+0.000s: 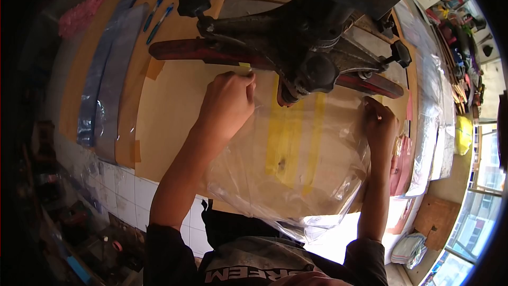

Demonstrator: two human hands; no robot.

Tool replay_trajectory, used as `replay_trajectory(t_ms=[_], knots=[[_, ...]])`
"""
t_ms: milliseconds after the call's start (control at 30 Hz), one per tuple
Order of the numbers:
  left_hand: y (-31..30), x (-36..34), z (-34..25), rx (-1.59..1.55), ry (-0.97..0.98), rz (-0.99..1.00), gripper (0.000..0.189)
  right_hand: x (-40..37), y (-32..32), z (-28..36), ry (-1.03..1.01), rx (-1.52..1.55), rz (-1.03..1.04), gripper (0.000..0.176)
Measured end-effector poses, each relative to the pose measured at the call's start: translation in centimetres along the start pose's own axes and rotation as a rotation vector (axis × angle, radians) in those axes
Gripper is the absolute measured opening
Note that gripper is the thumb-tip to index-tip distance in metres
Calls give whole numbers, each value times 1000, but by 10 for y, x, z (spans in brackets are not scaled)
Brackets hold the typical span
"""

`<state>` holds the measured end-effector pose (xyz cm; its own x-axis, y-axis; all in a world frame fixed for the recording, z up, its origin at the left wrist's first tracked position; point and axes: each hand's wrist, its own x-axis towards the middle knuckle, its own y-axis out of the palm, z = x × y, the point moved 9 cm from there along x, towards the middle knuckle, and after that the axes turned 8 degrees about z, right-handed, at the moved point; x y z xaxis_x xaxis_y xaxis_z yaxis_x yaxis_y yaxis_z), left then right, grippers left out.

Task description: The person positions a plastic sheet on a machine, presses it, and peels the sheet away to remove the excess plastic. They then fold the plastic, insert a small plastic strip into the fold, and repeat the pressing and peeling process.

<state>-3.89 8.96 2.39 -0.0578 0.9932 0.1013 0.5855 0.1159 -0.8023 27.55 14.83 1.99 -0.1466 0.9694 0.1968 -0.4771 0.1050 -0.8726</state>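
Observation:
A clear plastic sheet lies over a tan board marked with yellow tape strips. My left hand is closed on the sheet's upper left corner, just below the red bar of the machine. On the other side, my right hand pinches the sheet's upper right edge, below the bar's right end. Between and above my hands stands the dark machine head with black knobs and a red bar. The sheet's lower edge hangs over the board's front edge near my body.
Two pens lie at the upper left, beside bluish plastic strips. More plastic sheets and a red folded piece are on the right. A pink bundle sits at the far left. Windows are at the lower right.

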Motion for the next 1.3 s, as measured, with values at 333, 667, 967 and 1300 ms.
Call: replay_trajectory(t_ms=[333,667,967,1300], knots=[[4,-1,4,-16,15,-11,18,-1,2,-4,26,-8,-3,21],[2,-1,3,34,22,-52,16,-3,-4,-10,-35,106,-146,16],[-3,-6,-2,27,40,-55,18,-7,-13,-11,69,128,-125,7],[-40,-78,27,-222,-78,66,29,-49,-61,-19,17,370,-64,19]])
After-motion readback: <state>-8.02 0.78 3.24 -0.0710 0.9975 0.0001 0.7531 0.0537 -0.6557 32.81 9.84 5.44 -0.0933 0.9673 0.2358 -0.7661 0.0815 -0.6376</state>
